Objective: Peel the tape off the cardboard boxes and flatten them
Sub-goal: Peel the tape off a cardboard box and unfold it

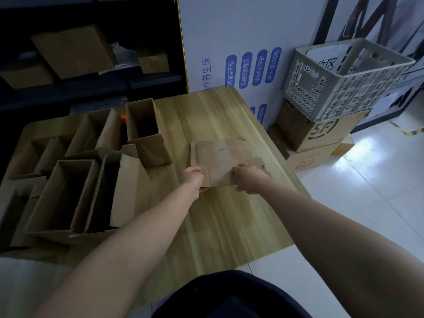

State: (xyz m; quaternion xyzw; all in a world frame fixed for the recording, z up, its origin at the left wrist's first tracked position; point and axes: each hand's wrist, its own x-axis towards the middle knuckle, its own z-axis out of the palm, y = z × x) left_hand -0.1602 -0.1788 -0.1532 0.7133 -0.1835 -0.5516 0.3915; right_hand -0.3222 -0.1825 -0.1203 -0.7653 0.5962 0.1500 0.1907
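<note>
A flattened brown cardboard box (220,157) lies on the wooden table (229,226), right of centre. My left hand (192,176) grips its near left edge, fingers curled round the flap. At the near right edge my right hand (246,179) holds the same box with curled fingers. Several open cardboard boxes stand on the table's left half: a tall upright one (146,131), another behind it (96,131), and two in front (64,196). No tape is plainly visible on the flat box.
A grey plastic crate (344,88) sits on stacked cardboard boxes (321,134) on the white floor to the right. A dark shelf (91,88) with more boxes stands behind the table. A white printed panel (229,42) leans at the back.
</note>
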